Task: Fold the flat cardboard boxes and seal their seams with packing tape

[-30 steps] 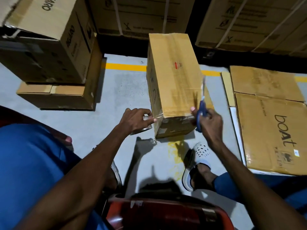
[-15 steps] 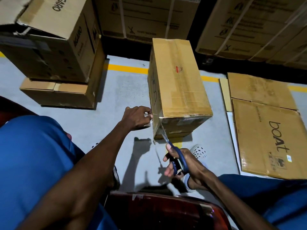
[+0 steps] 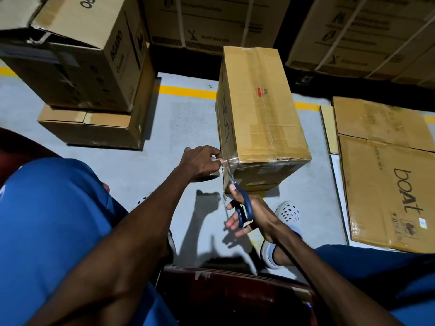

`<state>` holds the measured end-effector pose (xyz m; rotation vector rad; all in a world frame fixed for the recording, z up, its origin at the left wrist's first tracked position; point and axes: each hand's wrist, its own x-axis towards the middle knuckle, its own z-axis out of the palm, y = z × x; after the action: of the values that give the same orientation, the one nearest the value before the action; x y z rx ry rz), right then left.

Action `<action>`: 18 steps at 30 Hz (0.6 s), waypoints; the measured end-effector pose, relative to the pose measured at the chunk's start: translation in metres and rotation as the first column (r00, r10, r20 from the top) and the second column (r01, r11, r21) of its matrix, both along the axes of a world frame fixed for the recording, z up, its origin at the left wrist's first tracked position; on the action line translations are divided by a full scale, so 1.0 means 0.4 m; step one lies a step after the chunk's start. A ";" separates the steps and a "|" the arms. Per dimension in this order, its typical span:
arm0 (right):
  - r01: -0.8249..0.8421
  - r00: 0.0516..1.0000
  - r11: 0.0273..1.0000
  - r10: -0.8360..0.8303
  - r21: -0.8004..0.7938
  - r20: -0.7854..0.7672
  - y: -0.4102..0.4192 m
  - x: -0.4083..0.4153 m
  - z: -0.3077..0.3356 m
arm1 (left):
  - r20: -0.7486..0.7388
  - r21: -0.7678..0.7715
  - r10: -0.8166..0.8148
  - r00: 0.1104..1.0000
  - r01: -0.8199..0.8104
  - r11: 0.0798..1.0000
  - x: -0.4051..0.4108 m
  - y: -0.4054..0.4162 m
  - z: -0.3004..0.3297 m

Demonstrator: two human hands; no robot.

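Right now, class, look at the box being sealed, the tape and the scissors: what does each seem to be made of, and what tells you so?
Box: brown cardboard, matte, with creased flaps.
Tape: clear plastic film, probably; it is glossy and the cardboard shows through.
Scissors: blue handles that look like smooth plastic; the thin pale blades are likely metal, though too small to confirm.

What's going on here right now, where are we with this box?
A seated person is taping up the folded box standing on the floor. The left hand pinches a stretch of clear packing tape at the box's near left corner, holding it taut. The right hand holds blue-handled scissors with the blades raised to the tape, about to cut it. Flattened boxes lie on the floor to the right, not yet folded.
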<state>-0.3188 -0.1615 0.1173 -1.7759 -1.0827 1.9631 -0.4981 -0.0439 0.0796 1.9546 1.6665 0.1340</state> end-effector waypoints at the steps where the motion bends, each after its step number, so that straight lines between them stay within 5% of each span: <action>1: 0.019 1.000 1.000 -0.019 0.005 -0.002 0.004 -0.006 -0.002 | 0.003 -0.007 0.006 1.000 -0.006 1.000 0.000 -0.001 0.000; 7: 0.162 0.986 0.983 -0.165 0.086 0.025 0.007 -0.039 -0.020 | -0.003 -0.017 0.035 0.999 -0.035 0.999 0.003 -0.006 0.006; 14: 0.086 0.988 0.993 -0.096 0.082 0.125 -0.001 -0.036 -0.025 | -0.108 -0.049 0.152 0.982 -0.158 0.986 -0.079 -0.012 -0.017; 18: 0.114 0.918 0.849 -0.289 0.515 0.273 0.065 -0.001 -0.019 | -0.102 -0.068 0.241 0.965 -0.249 0.966 -0.131 -0.019 -0.023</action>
<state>-0.3190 -0.1353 0.1098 -1.8709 -1.2910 1.1354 -0.5506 -0.0515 0.0704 1.7130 1.9413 0.0683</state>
